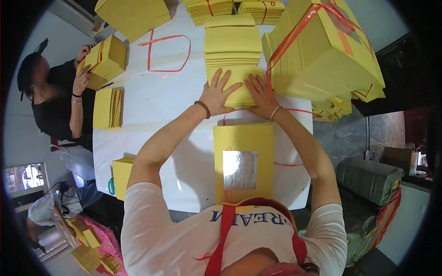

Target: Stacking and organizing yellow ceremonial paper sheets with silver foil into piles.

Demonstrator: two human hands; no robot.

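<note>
White-covered worktable (pixel 152 115) fills the scene, walls pale behind. Both hands lie flat and spread, left hand (pixel 219 94) and right hand (pixel 259 92) pressing a fanned stack of thin yellow paper sheets (pixel 232 55) at table centre. Light, floppy, slippery stuff, I'd say; best gripped by the edges. Just beyond it, a red-strapped yellow bundle (pixel 322 55).

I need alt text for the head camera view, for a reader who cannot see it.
Seen from above, a person's left hand and right hand press flat on a yellow paper stack on a white table. A foil-centred yellow sheet lies nearer; a co-worker holds a paper bundle.
</note>
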